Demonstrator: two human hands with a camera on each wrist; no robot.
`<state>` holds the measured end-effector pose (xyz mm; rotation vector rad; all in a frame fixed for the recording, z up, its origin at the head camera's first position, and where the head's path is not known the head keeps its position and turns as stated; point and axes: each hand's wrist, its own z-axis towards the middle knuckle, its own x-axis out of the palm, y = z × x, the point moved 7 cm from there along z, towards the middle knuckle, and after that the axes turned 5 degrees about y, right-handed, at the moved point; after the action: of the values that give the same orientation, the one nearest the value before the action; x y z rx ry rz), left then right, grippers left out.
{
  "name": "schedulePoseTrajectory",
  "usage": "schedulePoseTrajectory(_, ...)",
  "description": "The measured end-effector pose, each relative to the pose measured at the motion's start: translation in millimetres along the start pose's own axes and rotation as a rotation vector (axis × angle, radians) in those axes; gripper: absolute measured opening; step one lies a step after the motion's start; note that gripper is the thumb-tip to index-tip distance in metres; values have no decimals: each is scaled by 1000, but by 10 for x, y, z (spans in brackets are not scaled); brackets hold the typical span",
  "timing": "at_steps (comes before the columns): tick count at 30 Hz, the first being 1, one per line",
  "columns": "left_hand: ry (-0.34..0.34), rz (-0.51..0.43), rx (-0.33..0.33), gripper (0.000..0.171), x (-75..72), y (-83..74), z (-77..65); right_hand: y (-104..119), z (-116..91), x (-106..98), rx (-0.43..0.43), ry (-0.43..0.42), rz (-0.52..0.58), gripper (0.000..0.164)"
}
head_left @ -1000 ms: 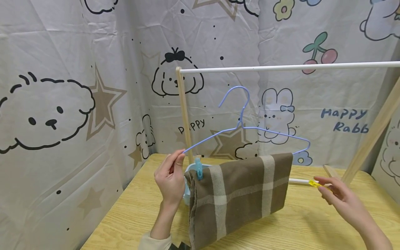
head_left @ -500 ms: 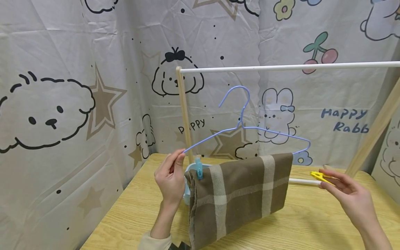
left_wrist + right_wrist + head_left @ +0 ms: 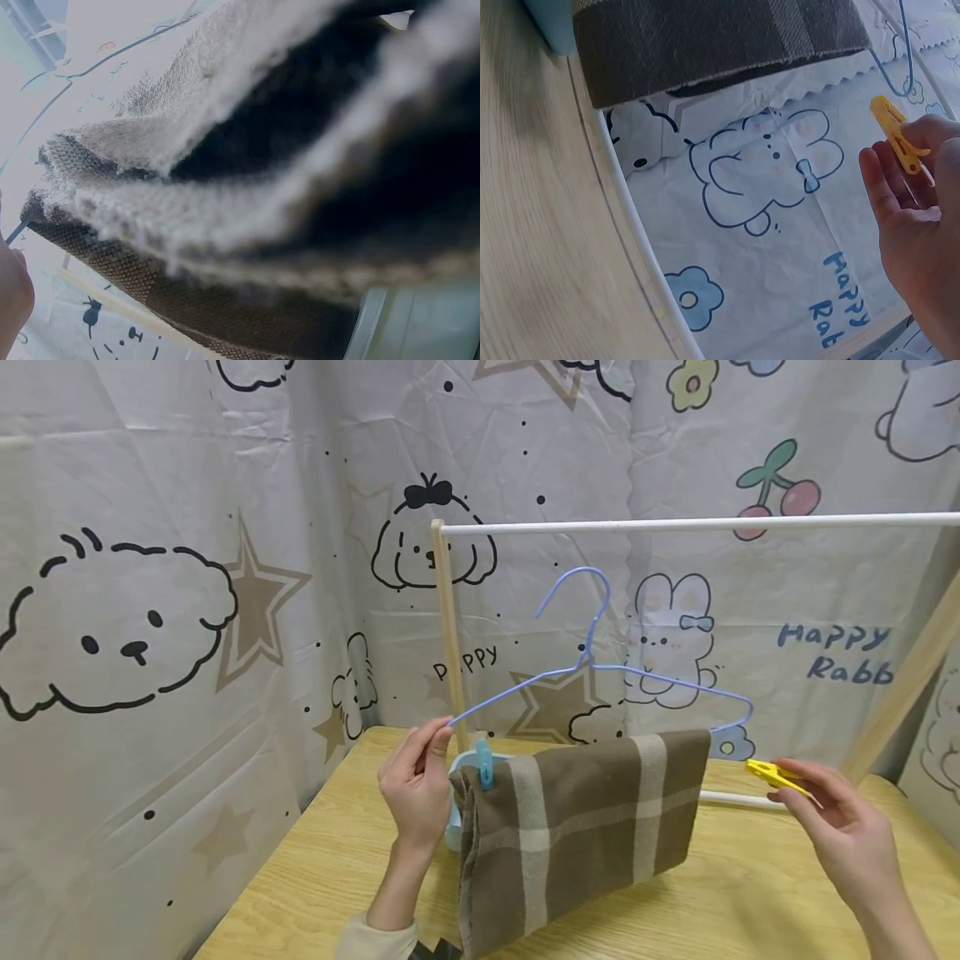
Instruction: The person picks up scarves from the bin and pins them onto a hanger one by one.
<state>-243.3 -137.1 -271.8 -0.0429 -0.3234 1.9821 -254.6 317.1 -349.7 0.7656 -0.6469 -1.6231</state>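
Observation:
My left hand [image 3: 417, 785] pinches the left corner of a blue wire hanger [image 3: 510, 689] and holds it up. Over the hanger's bottom bar hangs a folded brown scarf-like cloth [image 3: 585, 835] with pale checked stripes. A light-blue clothespin [image 3: 484, 764] grips the cloth's upper left corner. My right hand [image 3: 843, 827] holds a yellow clothespin [image 3: 897, 135] between thumb and fingers, to the right of the cloth and apart from it. In the left wrist view the cloth's fuzzy layered edges [image 3: 225, 217] fill most of the picture, with only part of the left hand [image 3: 13, 292] showing.
Behind the hanger stands a drying rack with a white top rail [image 3: 675, 524], wooden posts [image 3: 448, 627] and a lower white bar [image 3: 742, 799]. A light-blue container [image 3: 454, 835] sits on the wooden table [image 3: 300, 877], partly hidden by the cloth. A printed curtain [image 3: 300, 485] surrounds the table.
My right hand has lifted slightly and turned, bringing more of the yellow clothespin into sight. The left hand, hanger and cloth hold nearly still; the whole head view has shifted a little.

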Motion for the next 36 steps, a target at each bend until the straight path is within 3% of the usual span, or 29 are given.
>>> schedulePoseTrajectory(7, 9, 4, 1, 13, 6, 1, -9, 146, 32, 145, -63, 7, 141, 45)
schedulePoseTrajectory(12, 8, 3, -2, 12, 7, -14, -17, 267, 89, 209, -96, -15, 143, 53)
schedulePoseTrajectory(18, 9, 8, -4, 12, 15, -15, -21, 410, 216, 301, -165, 36, 208, 55)
schedulePoseTrajectory(21, 8, 4, 0, 12, 30, -22, -17, 448, 256, 315, -138, 21, 96, 54)
schedulePoseTrajectory(26, 4, -7, 1, 14, 20, -11, -17, 487, 327, 334, -62, -41, -254, 51)
schedulePoseTrajectory(28, 3, -12, -1, 13, 18, -10, -15, 510, 364, 328, -43, -59, -347, 50)
schedulePoseTrajectory(31, 1, -14, -6, 12, 19, -7, -13, 552, 433, 314, -49, -59, -386, 47)
schedulePoseTrajectory(36, -2, -11, -21, 13, 12, 10, -18, 620, 554, 319, -80, -10, -327, 46)
